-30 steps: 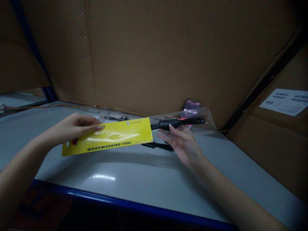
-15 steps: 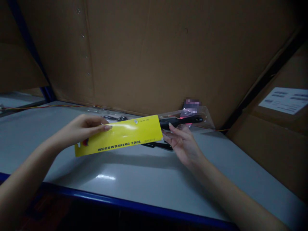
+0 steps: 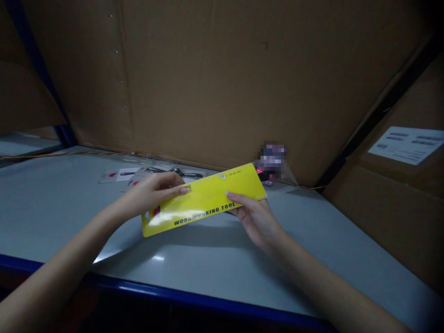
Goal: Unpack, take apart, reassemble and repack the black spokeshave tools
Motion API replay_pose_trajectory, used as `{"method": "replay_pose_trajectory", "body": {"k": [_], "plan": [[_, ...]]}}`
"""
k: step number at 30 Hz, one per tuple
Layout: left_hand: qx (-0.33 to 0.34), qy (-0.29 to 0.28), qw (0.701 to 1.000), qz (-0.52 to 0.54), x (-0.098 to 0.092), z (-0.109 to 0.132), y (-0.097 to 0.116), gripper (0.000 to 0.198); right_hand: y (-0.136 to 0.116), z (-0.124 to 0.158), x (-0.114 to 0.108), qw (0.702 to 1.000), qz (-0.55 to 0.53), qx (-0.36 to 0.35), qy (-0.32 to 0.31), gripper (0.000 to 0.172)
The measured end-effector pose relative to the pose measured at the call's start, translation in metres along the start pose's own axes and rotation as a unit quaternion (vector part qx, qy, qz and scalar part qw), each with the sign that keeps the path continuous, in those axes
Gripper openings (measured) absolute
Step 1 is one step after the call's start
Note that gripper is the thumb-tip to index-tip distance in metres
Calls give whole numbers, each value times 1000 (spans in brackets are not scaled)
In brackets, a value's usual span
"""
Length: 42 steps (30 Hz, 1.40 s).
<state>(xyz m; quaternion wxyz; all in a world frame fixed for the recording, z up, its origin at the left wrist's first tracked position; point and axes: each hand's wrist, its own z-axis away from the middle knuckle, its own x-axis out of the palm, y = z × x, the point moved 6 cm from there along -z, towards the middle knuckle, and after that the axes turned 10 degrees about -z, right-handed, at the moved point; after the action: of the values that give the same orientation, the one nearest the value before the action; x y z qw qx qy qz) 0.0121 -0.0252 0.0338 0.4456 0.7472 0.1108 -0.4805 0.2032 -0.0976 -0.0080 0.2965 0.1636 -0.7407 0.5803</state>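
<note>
A yellow packaging card [image 3: 204, 199] printed "WOODWORKING TOOL" is held tilted above the table, its right end higher. My left hand [image 3: 156, 192] pinches its upper left edge, thumb on the printed face and fingers behind. My right hand [image 3: 258, 219] is closed on the lower right part, its thumb lying on the face. Whatever is behind the card is mostly hidden; only a small dark and red bit shows past its right end.
Behind the card, a metal tool in clear packaging [image 3: 190, 175] and a white card [image 3: 128, 174] lie on the grey table [image 3: 194, 273]. A blurred purple package [image 3: 274, 157] stands against the cardboard wall [image 3: 208, 83]. A labelled box [image 3: 391, 199] is at the right.
The yellow card has moved right and tilted more. My right thumb has gone from a black-handled tool onto the card's face, and that tool is now hidden. My left hand moved right along with the card.
</note>
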Motion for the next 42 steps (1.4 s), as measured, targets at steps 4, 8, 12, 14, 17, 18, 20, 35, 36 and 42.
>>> {"method": "replay_pose_trajectory", "body": {"k": [4,8,12,14,17,18,20,35,36,42], "plan": [[-36,-68,995,65,-2,6,5,28,-10,-6,-6,999,-26,-18,2,33],[-77,-69,979,178,-1,10,0,39,-14,-12,-17,998,-42,-27,31,29],[-77,-89,968,220,8,3,-7,34,-11,-16,-23,998,-50,-24,40,29],[-85,-81,969,219,10,-3,-12,28,-11,-16,-24,997,-55,-24,42,30],[-98,-18,974,203,7,-11,-17,25,-9,-15,-25,996,-63,-13,58,32],[-99,3,975,197,6,-13,-17,28,-8,-14,-25,996,-67,-7,61,33],[-106,30,976,186,5,-16,-15,31,-6,-12,-21,996,-70,1,57,34],[-35,114,990,77,-26,-38,-23,38,-18,-26,-43,991,-68,-36,106,30],[-47,129,989,51,-30,-39,-33,36,-20,-28,-48,988,-77,-38,127,28],[56,75,969,-229,-10,-40,-57,27,-30,-30,-63,969,-101,-32,221,18]]}}
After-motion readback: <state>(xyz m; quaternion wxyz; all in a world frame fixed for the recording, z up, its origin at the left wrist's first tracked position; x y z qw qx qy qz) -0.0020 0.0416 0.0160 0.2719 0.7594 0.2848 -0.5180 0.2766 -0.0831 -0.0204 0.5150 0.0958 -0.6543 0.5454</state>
